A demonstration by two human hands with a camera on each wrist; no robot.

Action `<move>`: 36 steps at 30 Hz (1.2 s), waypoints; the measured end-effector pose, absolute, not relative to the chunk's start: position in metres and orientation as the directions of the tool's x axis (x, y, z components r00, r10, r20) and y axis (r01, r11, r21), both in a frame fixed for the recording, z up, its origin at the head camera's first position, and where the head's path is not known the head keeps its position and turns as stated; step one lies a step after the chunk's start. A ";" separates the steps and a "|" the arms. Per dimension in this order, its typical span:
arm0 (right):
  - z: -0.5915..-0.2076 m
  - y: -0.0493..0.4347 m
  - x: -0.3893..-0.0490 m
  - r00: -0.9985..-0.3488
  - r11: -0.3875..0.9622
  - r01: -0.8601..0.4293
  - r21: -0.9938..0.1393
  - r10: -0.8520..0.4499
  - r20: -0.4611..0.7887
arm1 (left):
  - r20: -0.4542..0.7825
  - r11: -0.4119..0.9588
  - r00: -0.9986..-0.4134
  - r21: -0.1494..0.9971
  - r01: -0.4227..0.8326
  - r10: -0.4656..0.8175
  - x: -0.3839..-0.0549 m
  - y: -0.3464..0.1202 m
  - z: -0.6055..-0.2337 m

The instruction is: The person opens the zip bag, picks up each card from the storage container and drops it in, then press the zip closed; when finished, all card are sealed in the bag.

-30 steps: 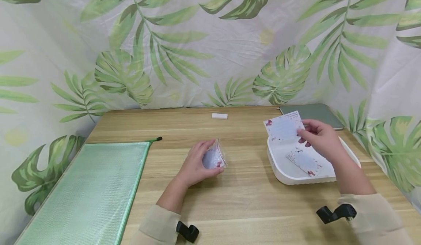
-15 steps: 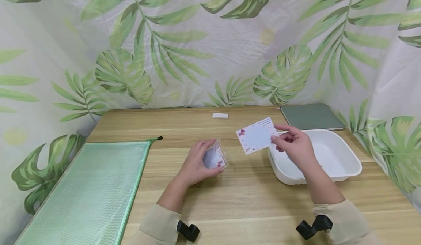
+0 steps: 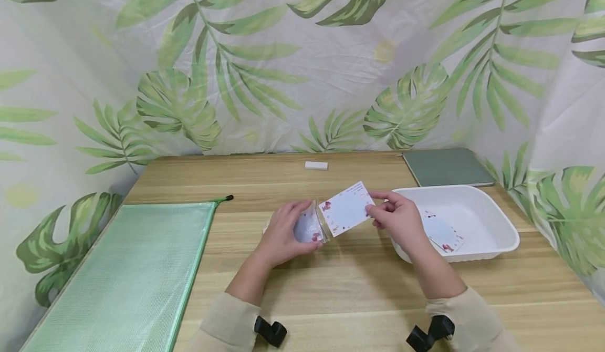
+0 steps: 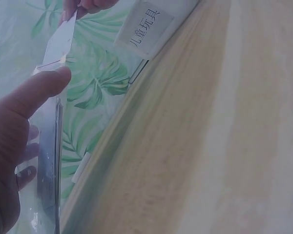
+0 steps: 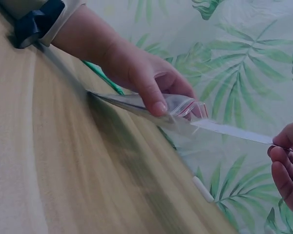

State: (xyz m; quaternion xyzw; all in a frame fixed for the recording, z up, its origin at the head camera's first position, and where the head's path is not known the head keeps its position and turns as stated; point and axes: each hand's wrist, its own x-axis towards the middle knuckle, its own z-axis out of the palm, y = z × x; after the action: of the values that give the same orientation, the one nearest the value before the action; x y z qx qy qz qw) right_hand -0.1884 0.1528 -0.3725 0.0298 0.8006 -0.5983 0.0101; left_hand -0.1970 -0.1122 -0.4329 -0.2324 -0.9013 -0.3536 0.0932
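My left hand [image 3: 280, 239] grips a clear zip bag [image 3: 309, 227] by its sides, thumb at the near edge and fingers at the far one. Printed cards with a pale blue middle show through the plastic. In the right wrist view the bag [image 5: 180, 105] has a red line by its mouth and bulges open there. Between thumb and fingers, my right hand [image 3: 398, 218] pinches a similar card [image 3: 346, 209] by its right end. The card's left end is right at the bag's mouth. Another card [image 3: 443, 233] lies in the white tray [image 3: 508, 236], partly hidden by my right hand.
A green mesh zip pouch [image 3: 127, 268] lies along the left of the wooden table [image 3: 350, 310]. A small white block [image 3: 316, 166] sits at the back. Behind the tray is a dark green notebook [image 3: 446, 167]. A leaf-print curtain [image 3: 264, 79] hangs behind.
My right hand has carried the card left and down from above the tray to the bag's mouth. The left hand and bag have stayed nearly still.
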 end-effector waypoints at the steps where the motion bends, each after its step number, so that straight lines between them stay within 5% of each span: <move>1: -0.372 0.152 -0.190 -0.997 0.285 0.071 -0.956 0.033 -0.064 | 0.333 0.644 -0.872 0.588 0.489 0.358 -0.197 -0.112 -0.433; 8: -0.371 0.144 -0.197 -0.990 0.263 0.139 -0.955 0.017 -0.140 | 0.332 0.661 -0.867 0.561 0.498 0.372 -0.197 -0.111 -0.432; 23: -0.397 0.104 -0.188 -0.999 0.226 0.039 -0.973 0.005 -0.039 | 0.348 0.648 -0.875 0.588 0.484 0.338 -0.197 -0.112 -0.434; 36: -0.413 0.100 -0.191 -0.976 0.226 -0.025 -0.974 -0.215 -0.025 | 0.380 0.636 -0.856 0.574 0.516 0.351 -0.198 -0.113 -0.437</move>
State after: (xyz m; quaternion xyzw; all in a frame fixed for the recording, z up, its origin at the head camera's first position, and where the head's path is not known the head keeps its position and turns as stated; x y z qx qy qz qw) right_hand -0.1913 0.0997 -0.4128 -0.0770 0.7793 -0.6171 0.0771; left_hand -0.1981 -0.1125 -0.4371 -0.2416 -0.8968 -0.3518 0.1170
